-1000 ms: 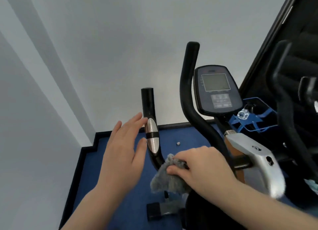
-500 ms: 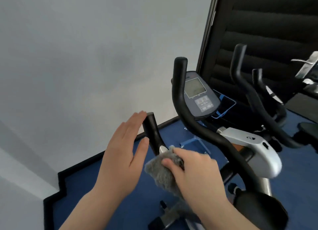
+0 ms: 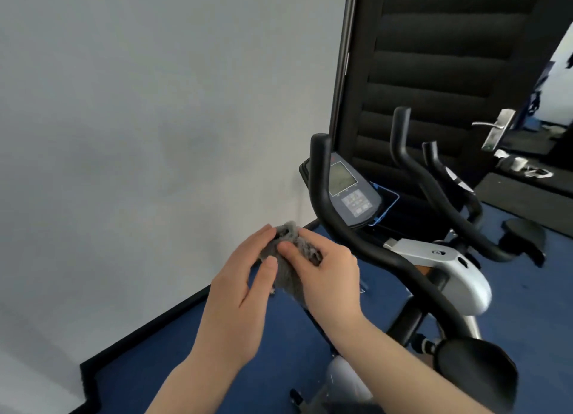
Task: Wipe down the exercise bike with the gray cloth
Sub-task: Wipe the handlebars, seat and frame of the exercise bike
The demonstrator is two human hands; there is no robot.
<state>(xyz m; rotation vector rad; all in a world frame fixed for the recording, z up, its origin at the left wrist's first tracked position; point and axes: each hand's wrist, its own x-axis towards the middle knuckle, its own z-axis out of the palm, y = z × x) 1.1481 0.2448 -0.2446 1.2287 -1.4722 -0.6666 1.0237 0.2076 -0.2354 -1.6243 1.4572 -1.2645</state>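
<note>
The exercise bike [image 3: 446,268] stands on the right, with black curved handlebars, a grey console [image 3: 350,193] and a silver-white body. The gray cloth [image 3: 288,258] is wrapped over the top of the bike's left handlebar, which it hides almost fully. My right hand [image 3: 322,274] grips the cloth around that bar from the right. My left hand [image 3: 245,286] presses on the cloth from the left, fingers around it. The right handlebar [image 3: 341,227] curves up bare just beside my right hand.
A white wall fills the left. Blue carpet [image 3: 173,367] with a black skirting edge covers the floor. A dark mirrored panel [image 3: 434,57] behind the bike reflects its handlebars. The black saddle [image 3: 477,367] sits at the lower right.
My right hand has slid the cloth up the left handlebar to its tip. My left hand has closed in onto the cloth. The view has swung right.
</note>
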